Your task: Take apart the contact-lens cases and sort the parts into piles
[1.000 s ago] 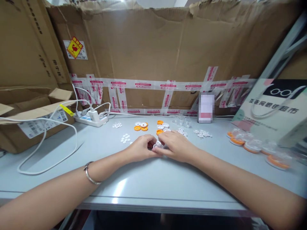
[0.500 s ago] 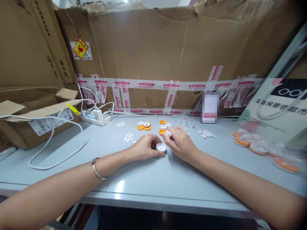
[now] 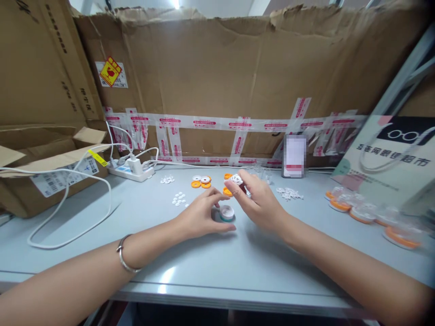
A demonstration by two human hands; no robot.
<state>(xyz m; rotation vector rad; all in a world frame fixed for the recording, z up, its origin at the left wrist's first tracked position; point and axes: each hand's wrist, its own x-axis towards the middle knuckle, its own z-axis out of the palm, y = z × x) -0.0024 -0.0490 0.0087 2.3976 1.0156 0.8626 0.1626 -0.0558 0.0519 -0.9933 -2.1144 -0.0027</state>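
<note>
A white round cap (image 3: 227,213) with a raised rim and a greenish lower edge rests on the table. My left hand (image 3: 200,213) curves around its left side, thumb and fingers apart and not closed on it. Above and to the right, my right hand (image 3: 260,197) pinches a small white openwork piece (image 3: 235,179) between thumb and fingers. Just behind that hand lie orange rings (image 3: 227,192), partly covered by it. Further left sits a cluster of orange and white rings (image 3: 200,182).
Small white discs (image 3: 179,198) lie left of my hands, and white bits (image 3: 289,194) right. Clear-domed orange and white pieces (image 3: 362,214) line the right side. A phone (image 3: 294,155) leans against a large cardboard box (image 3: 204,68). A power strip (image 3: 131,171) and cables occupy the left.
My left hand has opened from around the white cap, its thumb now apart from it. My right hand has lifted slightly with the openwork piece, and the view has shifted a little.
</note>
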